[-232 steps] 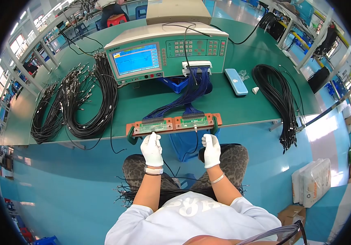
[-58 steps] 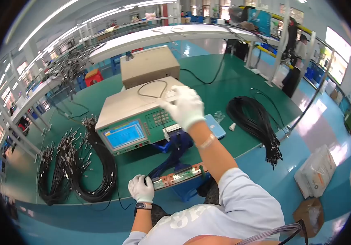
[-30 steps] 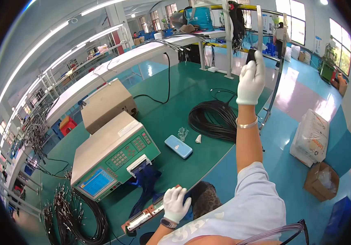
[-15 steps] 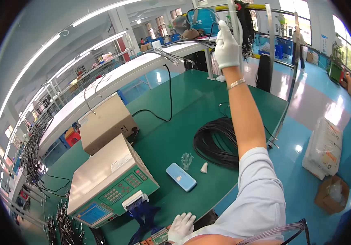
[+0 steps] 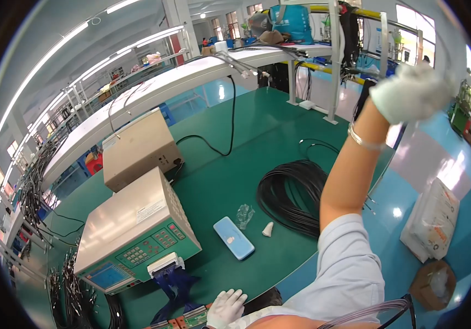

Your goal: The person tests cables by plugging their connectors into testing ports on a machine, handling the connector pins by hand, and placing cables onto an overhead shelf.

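My right hand [image 5: 411, 94], in a white glove, is raised high at the right and smeared by motion, so its fingers cannot be made out. Below it, partly behind my forearm, lies a coil of black cable [image 5: 287, 192] on the green table [image 5: 219, 181]. My left hand [image 5: 227, 308], also gloved, rests by the table's near edge with fingers stretched out. Beside it sits a green circuit board fixture [image 5: 196, 316]. A dark blue ribbon cable [image 5: 175, 290] runs from there up to a cable tester [image 5: 136, 236] with a keypad and screen.
A light blue phone [image 5: 233, 238], clear plastic wrap [image 5: 244, 216] and a small white piece [image 5: 268, 229] lie mid-table. A beige box [image 5: 142, 148] stands behind the tester. Cables hang from a white shelf [image 5: 158, 79]. A carton [image 5: 433, 285] and a wrapped package [image 5: 432, 222] are on the floor.
My right hand has swung right and slightly down, away from the shelf end. The left hand stays at the near edge. The camera view has shifted a little.
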{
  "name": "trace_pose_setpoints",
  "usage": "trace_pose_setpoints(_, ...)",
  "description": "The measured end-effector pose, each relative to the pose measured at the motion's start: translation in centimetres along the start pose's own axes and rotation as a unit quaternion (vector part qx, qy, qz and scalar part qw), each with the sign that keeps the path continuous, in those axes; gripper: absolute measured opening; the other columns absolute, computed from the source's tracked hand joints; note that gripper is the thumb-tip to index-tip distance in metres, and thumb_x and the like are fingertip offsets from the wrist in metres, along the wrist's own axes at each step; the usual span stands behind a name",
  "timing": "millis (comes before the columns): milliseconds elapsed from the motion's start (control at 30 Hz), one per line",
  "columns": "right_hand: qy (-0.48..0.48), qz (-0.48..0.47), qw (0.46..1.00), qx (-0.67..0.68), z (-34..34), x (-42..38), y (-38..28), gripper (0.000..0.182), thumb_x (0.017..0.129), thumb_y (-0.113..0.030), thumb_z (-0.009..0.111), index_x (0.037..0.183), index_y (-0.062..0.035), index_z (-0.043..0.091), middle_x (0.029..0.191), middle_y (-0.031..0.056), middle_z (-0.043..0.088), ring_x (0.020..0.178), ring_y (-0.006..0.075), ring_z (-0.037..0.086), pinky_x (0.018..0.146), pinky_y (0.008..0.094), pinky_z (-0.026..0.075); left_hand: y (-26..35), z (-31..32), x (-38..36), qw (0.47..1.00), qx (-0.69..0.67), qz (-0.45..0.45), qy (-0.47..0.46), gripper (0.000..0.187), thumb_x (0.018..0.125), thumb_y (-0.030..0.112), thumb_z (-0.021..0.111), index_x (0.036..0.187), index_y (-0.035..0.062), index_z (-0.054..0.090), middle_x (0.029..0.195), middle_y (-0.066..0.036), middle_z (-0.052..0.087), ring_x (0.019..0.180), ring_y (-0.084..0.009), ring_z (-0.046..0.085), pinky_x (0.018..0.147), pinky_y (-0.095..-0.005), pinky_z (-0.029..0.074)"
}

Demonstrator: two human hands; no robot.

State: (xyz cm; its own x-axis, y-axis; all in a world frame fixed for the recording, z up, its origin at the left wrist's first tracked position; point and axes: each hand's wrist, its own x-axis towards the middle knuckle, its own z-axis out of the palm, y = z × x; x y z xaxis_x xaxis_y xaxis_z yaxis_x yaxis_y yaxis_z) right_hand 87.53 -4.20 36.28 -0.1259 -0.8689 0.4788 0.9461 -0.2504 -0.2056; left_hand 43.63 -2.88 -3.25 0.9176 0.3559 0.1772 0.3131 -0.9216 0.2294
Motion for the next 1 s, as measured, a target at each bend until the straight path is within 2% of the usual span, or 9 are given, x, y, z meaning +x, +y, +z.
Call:
trace_pose_setpoints(133, 0.192, 0.274, 0.896, 0.293, -7.3, 6.3, -1.3, 0.019, 0.092, -0.014, 0.032, 0.095, -0.0035, 0.047, 0.052, -0.0014, 0.041, 0.032, 0.0064, 0.026, 0.031, 0.0191, 0.025, 0.3, -0.9, -0.2, 0.996, 0.016, -0.001, 0.084, 0.039, 0.073, 0.019, 0.062, 0.109, 0.0073, 0.057, 0.113, -0.007, 0.057, 0.106, -0.0261, 0.052, 0.095, -0.037, 0.037)
trace_pose_setpoints(267, 0.097, 0.231, 0.812, 0.527, -14.2, 6.9, 3.0, 0.006, 0.09, -0.012, 0.035, 0.085, -0.0122, 0.04, 0.054, -0.0034, 0.039, 0.037, 0.006, 0.018, 0.037, 0.0177, 0.016, 0.1, -0.8, 0.3, 0.996, 0.024, 0.011, 0.087, 0.039, 0.073, 0.023, 0.061, 0.11, 0.0097, 0.057, 0.113, -0.004, 0.057, 0.106, -0.0229, 0.052, 0.093, -0.0349, 0.038)
trace_pose_setpoints(333, 0.388, 0.335, 0.75, 0.418, -14.3, 7.2, 2.2, 0.007, 0.09, -0.013, 0.035, 0.084, -0.0143, 0.039, 0.054, -0.0035, 0.039, 0.04, 0.006, 0.019, 0.037, 0.0179, 0.017, -0.1, -1.0, 0.6, 0.997, 0.031, 0.018, 0.065, 0.04, 0.074, 0.025, 0.06, 0.111, 0.01, 0.056, 0.115, -0.004, 0.055, 0.107, -0.0228, 0.052, 0.094, -0.0349, 0.038)
trace_pose_setpoints(567, 0.223, 0.363, 0.884, 0.193, -6.6, 3.0, -1.1, 0.022, 0.085, -0.008, 0.031, 0.103, -0.0066, 0.045, 0.063, -0.0007, 0.045, 0.043, 0.0063, 0.033, 0.037, 0.0183, 0.028, -3.2, -0.8, 3.1, 0.998, 0.06, 0.037, -0.008, 0.044, 0.077, 0.03, 0.056, 0.116, 0.011, 0.051, 0.12, -0.004, 0.051, 0.11, -0.0223, 0.049, 0.095, -0.0352, 0.037)
trace_pose_setpoints(667, -0.016, 0.138, 0.99, -0.036, 1.3, -5.2, 6.9, 0.009, 0.085, -0.008, 0.046, 0.092, -0.0071, 0.049, 0.066, 0.0026, 0.053, 0.046, 0.0083, 0.046, 0.038, 0.0209, 0.04, -4.6, -0.7, 4.1, 0.996, 0.07, 0.027, -0.039, 0.046, 0.078, 0.032, 0.054, 0.118, 0.0114, 0.049, 0.122, -0.004, 0.049, 0.112, -0.0221, 0.048, 0.096, -0.0353, 0.037)
trace_pose_setpoints(700, -0.185, -0.016, 0.912, -0.365, 3.7, -6.6, 2.9, 0.004, 0.081, -0.005, 0.049, 0.085, -0.0059, 0.049, 0.068, 0.0061, 0.054, 0.052, 0.0143, 0.052, 0.047, 0.0271, 0.046, -5.2, -0.6, 4.4, 0.996, 0.073, 0.022, -0.049, 0.047, 0.078, 0.033, 0.054, 0.119, 0.0116, 0.048, 0.123, -0.004, 0.049, 0.112, -0.022, 0.048, 0.096, -0.0353, 0.037)
trace_pose_setpoints(733, -0.21, 0.161, 0.964, -0.02, 7.9, -11.6, 6.2, 0.017, 0.083, -0.013, 0.049, 0.098, -0.0057, 0.053, 0.078, 0.0104, 0.058, 0.065, 0.0237, 0.058, 0.06, 0.0363, 0.049, -5.6, -0.8, 4.7, 0.995, 0.077, 0.017, -0.06, 0.047, 0.079, 0.034, 0.053, 0.12, 0.0117, 0.048, 0.124, -0.004, 0.048, 0.113, -0.0219, 0.048, 0.097, -0.0354, 0.036)
trace_pose_setpoints(833, -0.57, 0.278, 0.744, -0.21, 12.3, -18.5, 5.1, 0.041, 0.087, -0.035, 0.047, 0.127, -0.0298, 0.043, 0.112, 0.0128, 0.054, 0.091, 0.0325, 0.059, 0.079, 0.0407, 0.047, -6.5, -0.5, 5.2, 0.992, 0.08, -0.001, -0.095, 0.049, 0.08, 0.036, 0.051, 0.122, 0.0121, 0.046, 0.126, -0.004, 0.046, 0.114, -0.0217, 0.047, 0.097, -0.0355, 0.036)
trace_pose_setpoints(1000, -0.626, 0.108, 0.717, -0.287, 10.3, -22.3, 3.6, 0.048, 0.084, -0.039, 0.049, 0.131, -0.0283, 0.042, 0.125, 0.0103, 0.048, 0.105, 0.0314, 0.054, 0.086, 0.0409, 0.045, -6.2, 0.7, 4.6, 0.983, 0.058, -0.018, -0.175, 0.052, 0.082, 0.04, 0.049, 0.126, 0.0128, 0.042, 0.129, -0.003, 0.043, 0.117, -0.0213, 0.045, 0.099, -0.0357, 0.036)
